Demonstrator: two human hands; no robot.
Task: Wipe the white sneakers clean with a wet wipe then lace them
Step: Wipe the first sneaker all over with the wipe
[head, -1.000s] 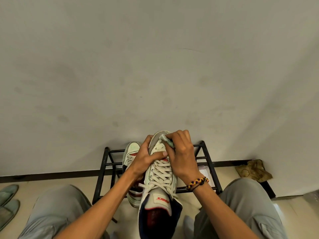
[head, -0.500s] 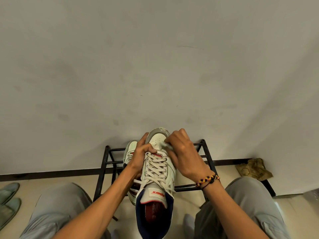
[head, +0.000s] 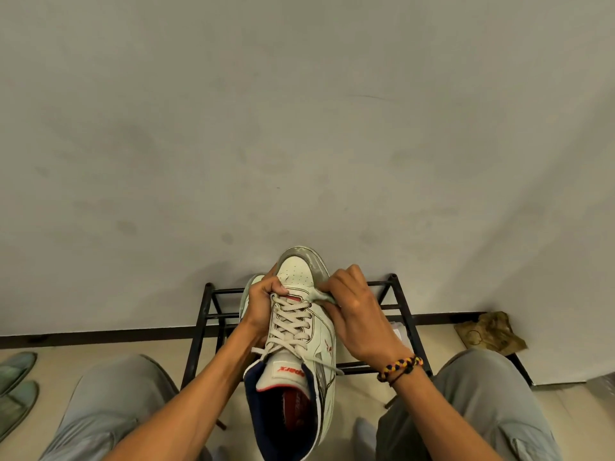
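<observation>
Held up in front of the knees, toe pointing away toward the wall (head: 299,111): a white sneaker (head: 301,331) with red trim, a dark blue lining and cream laces (head: 291,322) threaded up the front, loose ends trailing near the tongue. Gripped on its left side by the left hand (head: 263,302), fingers curled around the upper just below the toe cap, thumb across the lowest lace row. Pinched in the right hand (head: 354,311), fingers curled tight: a crumpled wet wipe (head: 321,296), pressed against the right edge of the sneaker where toe cap meets side panel. Around the right wrist, a braided bracelet (head: 399,367) in yellow, dark blue and red. Behind and partly hidden by the left hand, a second sneaker (head: 248,294), resting on a black metal shoe rack (head: 404,314) set against the wall. On the rack's right side, something white and flat, too hidden to identify. On the floor to the right of the rack, a crumpled brown bag (head: 489,332) beside the wall. At the far left edge, a pair of grey-green slippers (head: 15,384) on the beige floor (head: 100,347). Low in view on both sides, knees in grey trousers (head: 109,404).
</observation>
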